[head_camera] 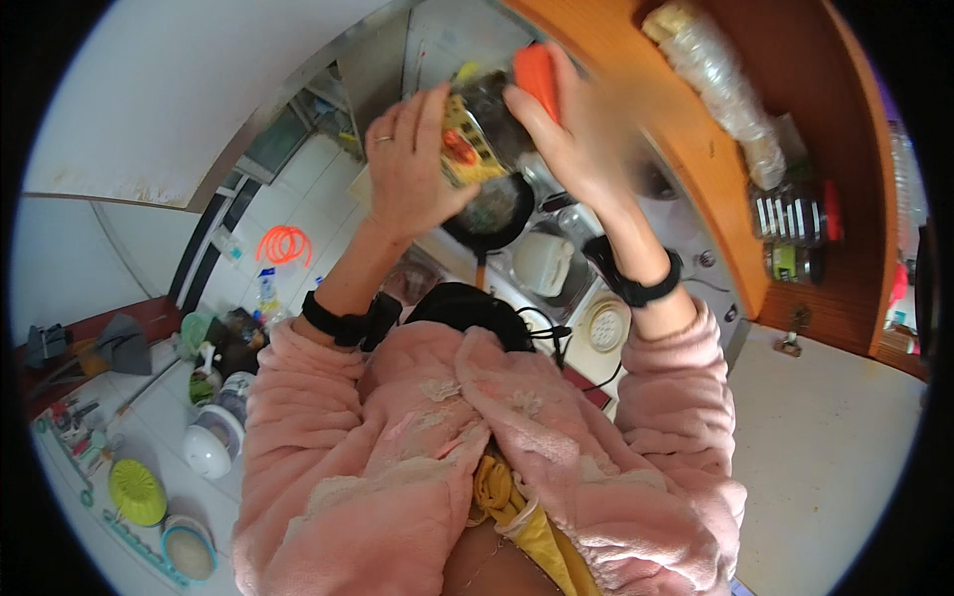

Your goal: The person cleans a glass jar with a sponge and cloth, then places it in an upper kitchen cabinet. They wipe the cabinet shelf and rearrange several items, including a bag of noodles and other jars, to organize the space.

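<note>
My left hand (414, 164) grips the labelled side of a clear plastic jar (496, 123) with dark contents. The jar lies tilted between my hands at the top middle. In my right hand (559, 141) is its red-orange lid (536, 78), close against the jar's end; whether the two touch is not clear. Below the jar, a black frying pan (514, 216) with a wooden handle holds some food with green bits. Both wrists wear black bands.
An orange-brown wooden cabinet (745, 253) stands open at the upper right, with jars and a wrapped bundle inside. A white plastic jug (542, 262) sits right of the pan, near a round white strainer (607, 325). A white cabinet door (149, 97) hangs at the upper left.
</note>
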A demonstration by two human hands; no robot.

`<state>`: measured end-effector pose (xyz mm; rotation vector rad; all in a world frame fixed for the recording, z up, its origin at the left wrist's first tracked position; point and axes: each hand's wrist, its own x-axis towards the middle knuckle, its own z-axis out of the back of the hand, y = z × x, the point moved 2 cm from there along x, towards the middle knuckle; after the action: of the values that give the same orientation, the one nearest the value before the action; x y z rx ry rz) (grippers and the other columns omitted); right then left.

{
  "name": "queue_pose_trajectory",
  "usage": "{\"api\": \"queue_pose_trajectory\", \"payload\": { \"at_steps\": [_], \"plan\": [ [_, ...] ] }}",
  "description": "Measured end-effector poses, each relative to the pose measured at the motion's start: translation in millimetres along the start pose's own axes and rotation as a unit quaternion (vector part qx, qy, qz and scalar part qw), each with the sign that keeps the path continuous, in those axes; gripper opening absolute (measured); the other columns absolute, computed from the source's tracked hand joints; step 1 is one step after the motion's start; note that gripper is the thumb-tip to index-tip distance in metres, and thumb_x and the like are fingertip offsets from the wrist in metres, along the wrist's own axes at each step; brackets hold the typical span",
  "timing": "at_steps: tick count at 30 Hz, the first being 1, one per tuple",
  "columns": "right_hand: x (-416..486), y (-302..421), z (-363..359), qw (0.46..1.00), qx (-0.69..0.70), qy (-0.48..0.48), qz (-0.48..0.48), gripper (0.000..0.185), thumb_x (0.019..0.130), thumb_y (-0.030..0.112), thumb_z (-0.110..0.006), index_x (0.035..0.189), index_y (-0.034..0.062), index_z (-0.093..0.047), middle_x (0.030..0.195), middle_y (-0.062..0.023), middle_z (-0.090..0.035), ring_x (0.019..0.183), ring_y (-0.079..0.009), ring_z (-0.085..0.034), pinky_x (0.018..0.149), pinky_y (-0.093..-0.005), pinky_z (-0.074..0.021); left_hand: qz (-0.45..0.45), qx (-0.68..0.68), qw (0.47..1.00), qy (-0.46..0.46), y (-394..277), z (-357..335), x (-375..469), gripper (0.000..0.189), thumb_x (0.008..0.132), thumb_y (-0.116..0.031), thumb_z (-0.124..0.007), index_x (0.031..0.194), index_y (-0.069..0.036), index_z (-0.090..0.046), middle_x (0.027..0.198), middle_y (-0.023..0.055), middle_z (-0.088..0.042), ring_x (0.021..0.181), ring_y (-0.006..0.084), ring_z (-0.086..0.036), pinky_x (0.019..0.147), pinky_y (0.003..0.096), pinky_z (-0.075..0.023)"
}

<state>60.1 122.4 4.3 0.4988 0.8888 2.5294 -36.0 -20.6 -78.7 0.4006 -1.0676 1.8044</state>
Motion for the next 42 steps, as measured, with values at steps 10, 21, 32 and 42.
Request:
{"api": "queue_pose_trajectory", "payload": {
  "at_steps": [10,21,32,42],
  "plan": [
    [36.7,-100.0,-125.2,0.823,0.525,0.037,-0.214,0.083,0.093,0.046,-0.057,0.152,0.0082,-0.012,0.14,-0.0222,-0.038,0.128,-0.0313,-0.044,0.101,-0.0409,-0.04,0.196,0.016,0.979,0.056,88.3,8.7,-94.6,0.104,0.051,-0.022,-0.087,0.137,0.002,-0.033,0.125,0.0203,-0.048,0.115,0.0383,-0.047,0.099,0.0456,-0.0366],
    [43.6,-74.8,-160.1,0.928,0.091,0.262,0.249,0.093,0.066,0.03,-0.08,0.145,0.0127,-0.035,0.148,-0.019,-0.029,0.13,-0.0375,-0.036,0.106,-0.0454,-0.0353,0.245,-0.12,0.954,0.126,136.1,-17.6,-123.3,0.106,0.051,-0.023,-0.088,0.138,0.002,-0.032,0.125,0.0209,-0.05,0.115,0.0381,-0.049,0.1,0.043,-0.0374],
    [58.0,-54.7,-148.2,0.923,0.035,0.263,0.28,0.085,0.07,0.035,-0.077,0.143,0.0155,-0.038,0.133,-0.0207,-0.037,0.121,-0.0409,-0.04,0.102,-0.0466,-0.0389,0.219,-0.165,0.942,0.192,139.5,4.0,-85.8,0.105,0.053,-0.023,-0.086,0.141,-0.003,-0.031,0.128,0.0217,-0.048,0.117,0.0401,-0.048,0.101,0.0454,-0.0375],
    [39.8,-66.4,-185.5,0.978,0.081,0.189,0.018,0.067,0.09,0.041,-0.055,0.144,0.0088,-0.031,0.13,-0.028,-0.04,0.122,-0.0422,-0.041,0.105,-0.0432,-0.0324,0.156,0.014,0.978,0.137,130.0,4.8,-89.0,0.102,0.05,-0.019,-0.083,0.14,-0.007,-0.037,0.127,0.016,-0.049,0.117,0.0365,-0.047,0.101,0.0468,-0.0356]
  ]
}}
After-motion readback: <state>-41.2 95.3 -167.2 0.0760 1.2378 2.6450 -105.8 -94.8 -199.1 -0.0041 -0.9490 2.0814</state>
